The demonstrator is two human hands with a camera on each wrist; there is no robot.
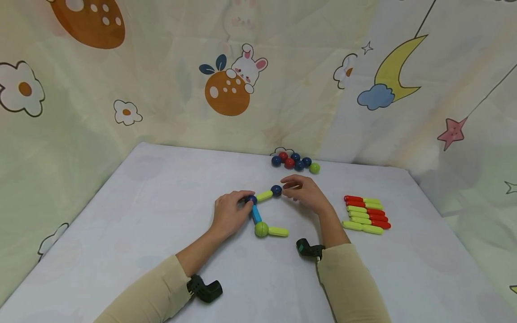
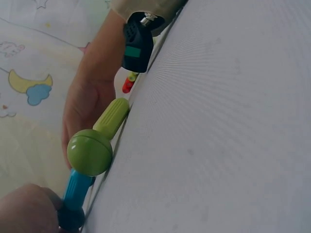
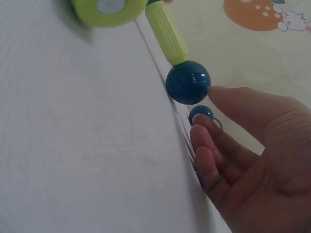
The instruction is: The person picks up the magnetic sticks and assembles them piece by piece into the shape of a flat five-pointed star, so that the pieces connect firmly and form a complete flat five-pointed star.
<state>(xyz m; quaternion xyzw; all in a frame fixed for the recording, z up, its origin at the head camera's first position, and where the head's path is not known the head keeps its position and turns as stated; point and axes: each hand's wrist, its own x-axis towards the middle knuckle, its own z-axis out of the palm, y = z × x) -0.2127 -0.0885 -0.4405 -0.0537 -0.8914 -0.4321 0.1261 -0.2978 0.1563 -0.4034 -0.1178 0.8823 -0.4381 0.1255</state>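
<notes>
A chain of toy rods and balls lies on the table. A dark blue ball (image 1: pixel 251 199) at its corner is gripped by my left hand (image 1: pixel 231 214), whose fingers cover part of it. From that ball a yellow-green rod (image 1: pixel 264 196) runs to a second dark blue ball (image 3: pixel 188 82), and a blue rod (image 1: pixel 256 214) runs to a green ball (image 2: pixel 90 152). Another yellow-green rod (image 1: pixel 278 232) sticks out from the green ball. My right hand (image 1: pixel 303 193) is beside the second blue ball, fingers loosely bent around nothing. Its thumb tip is at the ball's edge; contact is unclear.
Several loose red, dark blue and green balls (image 1: pixel 299 166) sit at the table's back edge. On the right lie several rods (image 1: pixel 366 213) in rows, red and yellow-green. A patterned cloth (image 1: pixel 169 89) hangs behind the white table (image 1: pixel 141 215). Each wrist carries a black camera (image 1: pixel 206 289).
</notes>
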